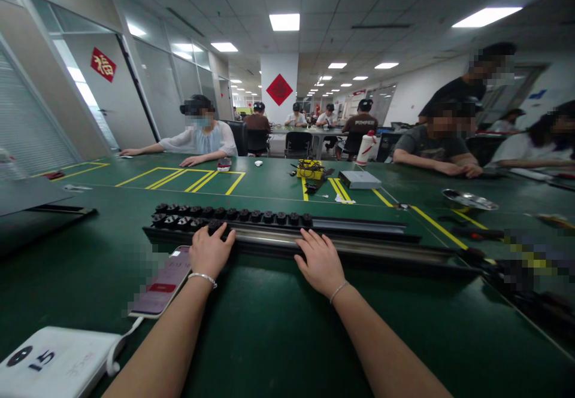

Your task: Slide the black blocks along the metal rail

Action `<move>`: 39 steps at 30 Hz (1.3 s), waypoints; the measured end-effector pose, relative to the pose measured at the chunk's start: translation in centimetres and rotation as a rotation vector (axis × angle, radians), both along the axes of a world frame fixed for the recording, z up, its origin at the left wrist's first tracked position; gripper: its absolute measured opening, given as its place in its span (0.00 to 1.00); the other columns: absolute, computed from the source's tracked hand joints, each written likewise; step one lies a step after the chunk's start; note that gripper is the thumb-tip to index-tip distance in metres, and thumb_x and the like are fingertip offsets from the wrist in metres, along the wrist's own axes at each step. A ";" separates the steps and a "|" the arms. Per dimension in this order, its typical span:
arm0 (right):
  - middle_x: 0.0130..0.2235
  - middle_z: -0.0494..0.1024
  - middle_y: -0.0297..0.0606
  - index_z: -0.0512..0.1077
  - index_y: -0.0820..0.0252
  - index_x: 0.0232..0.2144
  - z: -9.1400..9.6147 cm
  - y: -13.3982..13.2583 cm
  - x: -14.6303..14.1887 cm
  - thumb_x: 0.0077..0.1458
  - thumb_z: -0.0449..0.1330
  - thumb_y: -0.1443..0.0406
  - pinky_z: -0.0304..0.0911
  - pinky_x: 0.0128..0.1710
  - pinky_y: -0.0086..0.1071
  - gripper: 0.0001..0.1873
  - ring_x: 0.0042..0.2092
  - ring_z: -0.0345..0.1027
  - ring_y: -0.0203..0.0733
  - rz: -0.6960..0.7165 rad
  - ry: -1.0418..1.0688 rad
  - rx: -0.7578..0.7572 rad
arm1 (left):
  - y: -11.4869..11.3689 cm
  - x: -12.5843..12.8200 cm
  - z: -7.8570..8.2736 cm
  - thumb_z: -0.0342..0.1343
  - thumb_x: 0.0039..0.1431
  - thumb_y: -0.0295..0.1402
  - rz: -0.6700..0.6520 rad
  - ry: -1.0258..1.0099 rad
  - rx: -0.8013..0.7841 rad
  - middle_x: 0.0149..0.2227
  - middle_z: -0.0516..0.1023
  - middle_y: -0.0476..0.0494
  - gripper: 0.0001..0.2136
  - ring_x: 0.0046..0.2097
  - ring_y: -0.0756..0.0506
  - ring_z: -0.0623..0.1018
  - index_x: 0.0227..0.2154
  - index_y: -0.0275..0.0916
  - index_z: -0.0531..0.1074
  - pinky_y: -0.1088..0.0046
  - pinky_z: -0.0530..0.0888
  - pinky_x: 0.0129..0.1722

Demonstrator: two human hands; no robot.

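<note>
A long black and silver rail (359, 239) lies across the green table (278, 326) in front of me. Rows of small black round parts (233, 215) sit along its left half. My left hand (210, 251) rests at the near row, fingers curled on one of the black parts at the rail's front edge. My right hand (320, 261) lies flat on the rail's near edge, fingers stretched out and holding nothing. Both wrists wear thin bracelets.
A phone (164, 281) lies left of my left hand, cabled to a white box (54, 362) at the near left corner. Farther off are a yellow device (309, 169), a grey box (359, 179) and a metal dish (469, 199). Other people sit around the tables.
</note>
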State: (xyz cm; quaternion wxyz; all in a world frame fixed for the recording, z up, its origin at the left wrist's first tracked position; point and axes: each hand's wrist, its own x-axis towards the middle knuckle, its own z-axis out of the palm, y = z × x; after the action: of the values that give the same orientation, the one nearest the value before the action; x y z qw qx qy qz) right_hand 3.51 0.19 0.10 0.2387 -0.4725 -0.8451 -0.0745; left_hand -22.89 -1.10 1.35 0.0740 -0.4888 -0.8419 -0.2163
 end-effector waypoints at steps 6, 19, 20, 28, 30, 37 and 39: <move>0.58 0.61 0.38 0.67 0.54 0.48 -0.1 0.1 -0.1 0.55 0.51 0.60 0.43 0.57 0.44 0.18 0.59 0.51 0.45 -0.003 -0.002 0.003 | 0.0 -0.1 -0.3 0.42 0.55 0.49 -0.022 0.040 0.031 0.53 0.65 0.34 0.23 0.56 0.35 0.61 0.50 0.48 0.68 0.57 0.63 0.50; 0.58 0.61 0.38 0.67 0.55 0.48 0.1 0.0 0.0 0.55 0.51 0.60 0.42 0.58 0.43 0.18 0.59 0.51 0.45 -0.003 -0.002 -0.008 | -0.3 0.0 -0.3 0.42 0.54 0.49 -0.058 0.058 0.052 0.52 0.67 0.37 0.23 0.57 0.36 0.60 0.50 0.47 0.67 0.56 0.64 0.50; 0.58 0.61 0.38 0.67 0.55 0.48 0.1 0.0 0.0 0.55 0.51 0.60 0.42 0.58 0.43 0.18 0.59 0.51 0.45 -0.001 -0.003 -0.008 | -0.3 0.0 -0.3 0.42 0.55 0.49 -0.056 0.060 0.049 0.52 0.67 0.36 0.23 0.57 0.36 0.60 0.50 0.47 0.67 0.56 0.64 0.50; 0.58 0.61 0.38 0.67 0.54 0.48 0.1 0.0 0.0 0.55 0.51 0.60 0.42 0.58 0.43 0.18 0.60 0.50 0.44 -0.003 -0.004 -0.007 | -0.3 -0.1 -0.2 0.43 0.54 0.48 -0.088 0.058 0.033 0.52 0.69 0.39 0.23 0.57 0.35 0.60 0.50 0.47 0.68 0.55 0.62 0.52; 0.58 0.61 0.38 0.66 0.54 0.48 0.1 0.0 0.0 0.55 0.51 0.60 0.42 0.58 0.43 0.18 0.60 0.50 0.44 -0.002 -0.003 -0.004 | -0.4 -0.2 -0.1 0.43 0.54 0.47 -0.113 0.063 0.029 0.52 0.69 0.41 0.22 0.57 0.35 0.61 0.49 0.47 0.68 0.55 0.60 0.53; 0.58 0.61 0.38 0.66 0.54 0.48 0.0 0.0 0.0 0.54 0.51 0.61 0.42 0.58 0.43 0.18 0.60 0.50 0.44 -0.005 -0.003 -0.002 | -0.5 -0.2 0.3 0.41 0.55 0.46 -0.135 0.085 0.003 0.52 0.70 0.43 0.22 0.57 0.36 0.61 0.49 0.47 0.68 0.55 0.60 0.53; 0.58 0.61 0.38 0.66 0.54 0.48 0.0 0.0 0.0 0.54 0.51 0.60 0.42 0.58 0.43 0.18 0.59 0.50 0.44 -0.005 0.000 -0.001 | -0.5 -0.2 0.2 0.41 0.55 0.46 -0.131 0.089 0.003 0.51 0.71 0.43 0.22 0.57 0.36 0.61 0.49 0.48 0.68 0.55 0.60 0.53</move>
State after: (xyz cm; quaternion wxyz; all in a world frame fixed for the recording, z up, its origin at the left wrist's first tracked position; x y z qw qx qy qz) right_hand 3.46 0.22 0.06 0.2382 -0.4746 -0.8440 -0.0745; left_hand -23.09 -1.64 1.56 0.0976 -0.5519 -0.8037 -0.1999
